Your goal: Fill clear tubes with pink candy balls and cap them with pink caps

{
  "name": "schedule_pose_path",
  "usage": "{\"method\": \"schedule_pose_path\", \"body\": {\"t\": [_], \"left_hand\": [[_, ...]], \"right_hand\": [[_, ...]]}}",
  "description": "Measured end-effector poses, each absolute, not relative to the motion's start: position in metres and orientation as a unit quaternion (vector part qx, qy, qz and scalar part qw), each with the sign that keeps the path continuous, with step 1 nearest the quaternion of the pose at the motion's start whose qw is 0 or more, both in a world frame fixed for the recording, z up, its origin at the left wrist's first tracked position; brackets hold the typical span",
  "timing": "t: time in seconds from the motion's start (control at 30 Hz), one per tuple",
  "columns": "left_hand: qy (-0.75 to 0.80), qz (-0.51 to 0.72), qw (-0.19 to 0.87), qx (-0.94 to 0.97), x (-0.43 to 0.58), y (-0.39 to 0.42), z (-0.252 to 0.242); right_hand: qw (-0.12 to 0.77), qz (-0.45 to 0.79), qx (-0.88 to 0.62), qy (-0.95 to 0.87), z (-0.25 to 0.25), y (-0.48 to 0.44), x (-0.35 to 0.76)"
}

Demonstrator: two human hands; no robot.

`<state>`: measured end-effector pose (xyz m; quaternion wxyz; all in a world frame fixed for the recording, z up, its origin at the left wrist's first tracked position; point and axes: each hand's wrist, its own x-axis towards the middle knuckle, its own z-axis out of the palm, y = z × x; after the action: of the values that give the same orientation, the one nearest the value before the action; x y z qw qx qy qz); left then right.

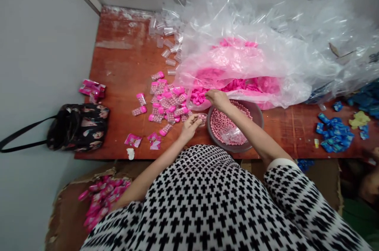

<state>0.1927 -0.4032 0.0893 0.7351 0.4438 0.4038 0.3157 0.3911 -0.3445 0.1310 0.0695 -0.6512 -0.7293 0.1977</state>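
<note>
My left hand [190, 127] is closed on a small clear plastic tube [202, 119] with pink beads in it, held beside the grey bowl [259, 118]. Pink beads [218, 121] fill much of that bowl, and several clear tubes [232, 135] lie on top of them. Above the bowl's far left rim, my right hand [218, 99] has its fingers pinched together at the edge of the loose pink caps [198, 96]. Whatever those fingers hold is too small to make out. To the left spreads a pile of capped, bead-filled tubes [168, 100].
Behind the bowl lies a large clear plastic bag [266, 53] with pink caps inside. Empty tubes [171, 62] are scattered at its left. A black patterned bag [91, 126] rests at the table's left edge. Blue packets [337, 134] lie right, near another person's hand [370, 184].
</note>
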Motion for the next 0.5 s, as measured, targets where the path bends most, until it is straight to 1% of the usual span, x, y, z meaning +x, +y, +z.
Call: {"method": "schedule_pose_path", "body": {"t": [0.07, 0.1, 0.27, 0.33, 0.37, 0.43, 0.5], "left_hand": [[0.415, 0.322, 0.736, 0.428, 0.187, -0.403, 0.088], [0.421, 0.326, 0.733, 0.423, 0.185, -0.403, 0.088], [0.444, 0.345, 0.711, 0.422, 0.177, -0.396, 0.089], [0.441, 0.349, 0.716, 0.414, 0.175, -0.390, 0.089], [0.439, 0.355, 0.719, 0.406, 0.175, -0.386, 0.089], [0.436, 0.378, 0.718, 0.389, 0.177, -0.378, 0.090], [0.426, 0.406, 0.716, 0.375, 0.182, -0.368, 0.094]], "right_hand": [[-0.030, 0.155, -0.650, -0.743, 0.122, -0.326, 0.377], [-0.058, 0.143, -0.645, -0.748, 0.117, -0.318, 0.371], [-0.094, 0.118, -0.613, -0.775, 0.098, -0.301, 0.367], [-0.081, 0.118, -0.603, -0.784, 0.100, -0.301, 0.376], [-0.061, 0.119, -0.600, -0.789, 0.104, -0.304, 0.382], [0.001, 0.132, -0.591, -0.796, 0.116, -0.313, 0.393], [0.066, 0.174, -0.584, -0.790, 0.132, -0.328, 0.402]]}}
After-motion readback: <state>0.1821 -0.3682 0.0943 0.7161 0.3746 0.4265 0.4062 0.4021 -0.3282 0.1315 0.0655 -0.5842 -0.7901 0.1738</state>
